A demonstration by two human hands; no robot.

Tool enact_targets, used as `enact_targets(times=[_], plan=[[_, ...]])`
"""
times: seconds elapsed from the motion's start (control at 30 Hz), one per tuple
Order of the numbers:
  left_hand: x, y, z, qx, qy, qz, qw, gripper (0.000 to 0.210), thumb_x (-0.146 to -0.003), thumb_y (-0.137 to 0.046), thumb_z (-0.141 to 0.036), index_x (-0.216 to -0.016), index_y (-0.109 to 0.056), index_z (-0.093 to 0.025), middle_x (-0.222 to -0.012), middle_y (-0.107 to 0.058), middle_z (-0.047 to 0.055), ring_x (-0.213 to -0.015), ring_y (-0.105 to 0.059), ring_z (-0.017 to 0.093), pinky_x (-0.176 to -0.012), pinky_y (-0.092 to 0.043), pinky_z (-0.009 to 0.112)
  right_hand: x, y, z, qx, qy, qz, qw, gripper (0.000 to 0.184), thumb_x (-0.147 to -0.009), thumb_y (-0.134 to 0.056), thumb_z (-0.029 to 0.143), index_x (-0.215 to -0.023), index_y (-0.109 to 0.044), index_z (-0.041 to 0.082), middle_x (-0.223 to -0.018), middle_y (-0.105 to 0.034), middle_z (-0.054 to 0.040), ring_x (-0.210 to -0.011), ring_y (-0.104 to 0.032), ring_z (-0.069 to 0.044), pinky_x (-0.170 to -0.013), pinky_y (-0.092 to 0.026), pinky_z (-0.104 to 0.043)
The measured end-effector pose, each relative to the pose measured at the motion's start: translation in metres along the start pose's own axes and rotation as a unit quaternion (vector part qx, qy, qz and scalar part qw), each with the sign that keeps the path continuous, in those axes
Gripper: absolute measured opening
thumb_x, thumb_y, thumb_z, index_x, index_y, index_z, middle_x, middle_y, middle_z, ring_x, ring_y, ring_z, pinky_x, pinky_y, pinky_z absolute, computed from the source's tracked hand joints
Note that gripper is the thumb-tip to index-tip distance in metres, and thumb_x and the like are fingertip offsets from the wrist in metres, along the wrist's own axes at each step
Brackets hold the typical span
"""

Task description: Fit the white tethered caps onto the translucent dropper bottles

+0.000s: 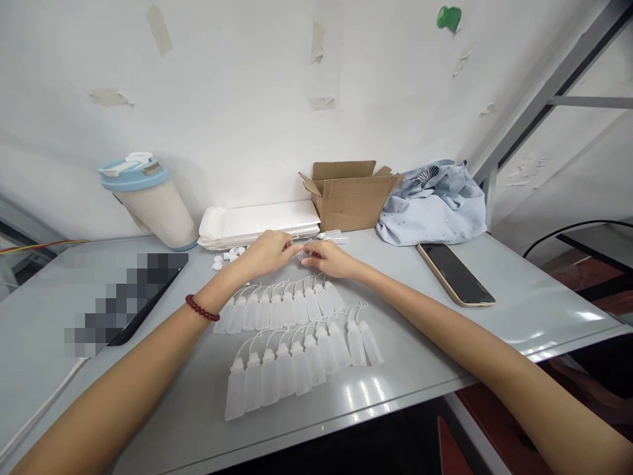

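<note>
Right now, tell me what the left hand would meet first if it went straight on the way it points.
Most likely the right hand, directly facing the left hand; whether they already touch is hard to tell from this view.

A grey table bears bottles, phone, tumbler and carton.

We see a slim left forearm and right forearm, both bare and tapering toward the wrists; the left hand and right hand are bare too. Around the left wrist we note a dark red bracelet of small rounded beads.
</note>
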State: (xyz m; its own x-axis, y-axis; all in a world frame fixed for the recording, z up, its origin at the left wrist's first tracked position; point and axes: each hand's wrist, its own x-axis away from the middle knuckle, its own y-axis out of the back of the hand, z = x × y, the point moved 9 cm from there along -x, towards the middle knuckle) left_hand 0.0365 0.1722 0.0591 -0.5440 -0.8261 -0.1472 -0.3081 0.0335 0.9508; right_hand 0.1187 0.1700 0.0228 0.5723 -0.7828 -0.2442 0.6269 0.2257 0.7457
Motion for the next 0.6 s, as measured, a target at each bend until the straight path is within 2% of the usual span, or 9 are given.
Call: enact_targets(times=[0.1, 0.2, 0.33, 0.43, 0.6], plan=[[0.001, -0.002, -0.003, -0.007, -0.022, 0.004, 1.000, 0.030, -0.085, -0.042, -0.031, -0.062, -0.054, -0.017, -0.059, -0.059, 0.004, -0.054, -0.050, 0.016, -0.053, -0.034, 0.028, 0.000, -0.002, -0.001, 0.010, -0.013, 0.008, 1.000, 0.012, -0.082, -0.054, 0.016, -0.070, -0.053, 0.014, -0.060, -0.045, 0.0040, -0.058, -0.038, -0.009, -0.059, -0.026, -0.023], [0.001, -0.003, -0.005, 0.013, -0.046, 0.006, 0.999, 0.023, -0.082, -0.041, -0.025, -0.081, -0.062, -0.015, -0.081, -0.067, 0.008, -0.073, -0.060, 0.021, -0.066, -0.043, 0.030, 0.000, -0.002, -0.002, 0.021, -0.023, 0.005, 1.000, 0.018, -0.082, -0.054, 0.017, -0.066, -0.047, 0.015, -0.059, -0.043, 0.0046, -0.058, -0.036, -0.009, -0.059, -0.024, -0.023], [0.002, 0.001, -0.007, 0.030, -0.063, -0.001, 0.998, 0.026, -0.080, -0.042, -0.022, -0.094, -0.063, -0.015, -0.097, -0.068, 0.009, -0.088, -0.062, 0.023, -0.078, -0.045, 0.032, 0.000, -0.002, -0.003, 0.015, -0.023, 0.003, 1.000, 0.024, -0.081, -0.055, 0.018, -0.062, -0.041, 0.017, -0.058, -0.040, 0.0054, -0.057, -0.034, -0.009, -0.059, -0.023, -0.023], [0.002, 0.001, -0.004, 0.055, -0.047, 0.016, 0.997, 0.025, -0.082, -0.044, -0.031, -0.088, -0.064, -0.017, -0.092, -0.070, 0.006, -0.083, -0.062, 0.021, -0.072, -0.044, 0.029, 0.000, -0.001, -0.004, 0.009, -0.027, 0.005, 1.000, 0.025, -0.082, -0.054, 0.019, -0.062, -0.040, 0.017, -0.057, -0.038, 0.0059, -0.056, -0.033, -0.009, -0.058, -0.022, -0.024], [0.001, 0.000, 0.008, 0.039, 0.004, 0.018, 0.999, 0.040, -0.087, -0.040, -0.047, -0.066, -0.058, -0.017, -0.062, -0.061, 0.002, -0.056, -0.052, 0.015, -0.052, -0.033, 0.026, 0.000, 0.000, -0.004, 0.003, -0.022, 0.001, 1.000, 0.030, -0.082, -0.056, 0.020, -0.060, -0.035, 0.018, -0.057, -0.037, 0.0062, -0.056, -0.031, -0.008, -0.058, -0.022, -0.024]])
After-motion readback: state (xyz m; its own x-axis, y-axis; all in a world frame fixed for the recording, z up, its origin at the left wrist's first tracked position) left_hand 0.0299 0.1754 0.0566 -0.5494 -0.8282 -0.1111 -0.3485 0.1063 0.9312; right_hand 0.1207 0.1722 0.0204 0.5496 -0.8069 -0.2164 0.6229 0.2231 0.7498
